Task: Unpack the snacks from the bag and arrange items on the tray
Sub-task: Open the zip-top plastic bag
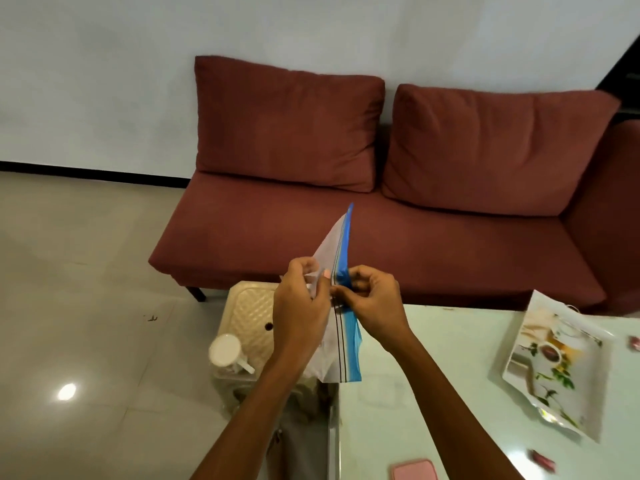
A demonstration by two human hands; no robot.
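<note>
I hold a clear zip bag [341,344] with a blue strip along its seal up in the air, over the left edge of the pale glass table [450,386]. My left hand [298,306] pinches the clear side of the bag's mouth. My right hand [372,299] pinches the blue sealed edge opposite it. The bag looks flat; I cannot tell what is inside. A white tray [554,368] with a floral and teacup print lies on the table at the right. Small red wrapped snacks lie near it, one [635,342] at the right edge and another [543,460] near the front.
A pink flat object [414,470] lies at the table's front edge. Left of the table stands a cream plastic stool [251,306] with a white-lidded container [227,353] beside it. A maroon sofa [381,220] runs behind, with tiled floor to the left.
</note>
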